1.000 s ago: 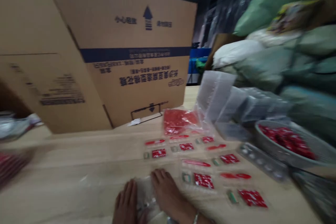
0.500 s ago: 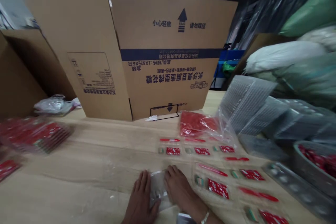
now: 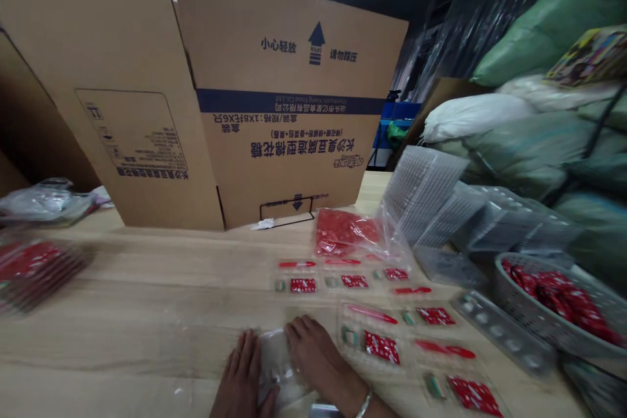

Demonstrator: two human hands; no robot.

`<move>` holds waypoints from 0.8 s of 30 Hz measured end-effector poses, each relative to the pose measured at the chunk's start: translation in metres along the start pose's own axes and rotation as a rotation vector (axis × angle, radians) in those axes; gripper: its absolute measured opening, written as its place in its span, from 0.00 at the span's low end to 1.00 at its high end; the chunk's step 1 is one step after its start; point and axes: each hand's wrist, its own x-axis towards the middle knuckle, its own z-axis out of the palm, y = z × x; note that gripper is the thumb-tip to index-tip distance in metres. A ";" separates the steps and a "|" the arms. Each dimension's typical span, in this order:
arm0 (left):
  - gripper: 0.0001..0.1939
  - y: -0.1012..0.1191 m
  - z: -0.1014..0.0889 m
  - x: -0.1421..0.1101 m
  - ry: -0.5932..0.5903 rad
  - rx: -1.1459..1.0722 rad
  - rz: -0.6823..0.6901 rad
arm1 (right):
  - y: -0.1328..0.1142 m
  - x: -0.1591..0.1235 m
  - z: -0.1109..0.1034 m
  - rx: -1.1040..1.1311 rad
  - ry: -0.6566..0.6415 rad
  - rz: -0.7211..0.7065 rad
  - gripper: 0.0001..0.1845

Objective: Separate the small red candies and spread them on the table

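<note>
My left hand [image 3: 241, 372] lies flat with fingers stretched forward, along the left side of a clear plastic tray [image 3: 275, 354] on the table. Over the tray's right side rests my right hand [image 3: 317, 354], fingers loosely extended and pointing left. Both hands touch the tray, which looks bare between them. To the right, several clear trays hold red patterned sachets [image 3: 382, 346], small green-and-white pieces [image 3: 350, 337] and red plastic utensils [image 3: 372, 313]. A grey object [image 3: 324, 410] shows partly below my right wrist.
A large cardboard box [image 3: 284, 144] stands behind. Near it lies a bag of red items [image 3: 347, 232]. Stacked clear trays [image 3: 421, 192], a moulded strip [image 3: 504, 333] and a basket [image 3: 519, 304] of red sachets line the right. Filled red packs [image 3: 36, 268] sit at left.
The view has turned right, so everything sits further left and more of the basket shows. Both hands stay on the clear tray with little change in their pose.
</note>
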 end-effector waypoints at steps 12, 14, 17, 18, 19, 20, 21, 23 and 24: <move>0.11 0.000 -0.054 0.087 -0.623 -0.427 -0.496 | 0.006 -0.003 -0.022 0.097 0.032 0.090 0.11; 0.11 -0.002 -0.047 0.094 -0.610 -0.424 -0.521 | 0.006 -0.006 -0.025 0.123 0.060 0.122 0.13; 0.12 -0.006 -0.035 0.095 -0.554 -0.430 -0.540 | 0.007 -0.014 -0.031 0.291 0.129 0.202 0.18; 0.13 -0.007 -0.033 0.094 -0.529 -0.445 -0.544 | 0.008 -0.017 -0.034 0.374 0.153 0.239 0.19; 0.13 -0.007 -0.032 0.093 -0.501 -0.465 -0.547 | 0.010 -0.021 -0.036 0.451 0.175 0.278 0.19; 0.13 -0.008 -0.033 0.093 -0.471 -0.491 -0.549 | 0.012 -0.024 -0.039 0.507 0.194 0.313 0.19; 0.12 -0.010 -0.036 0.092 -0.439 -0.522 -0.550 | 0.013 -0.027 -0.042 0.530 0.208 0.341 0.18; 0.11 -0.016 -0.044 0.091 -0.370 -0.590 -0.564 | 0.015 -0.030 -0.047 0.511 0.231 0.370 0.17; 0.11 -0.022 -0.050 0.091 -0.338 -0.620 -0.584 | 0.014 -0.030 -0.049 0.484 0.235 0.363 0.17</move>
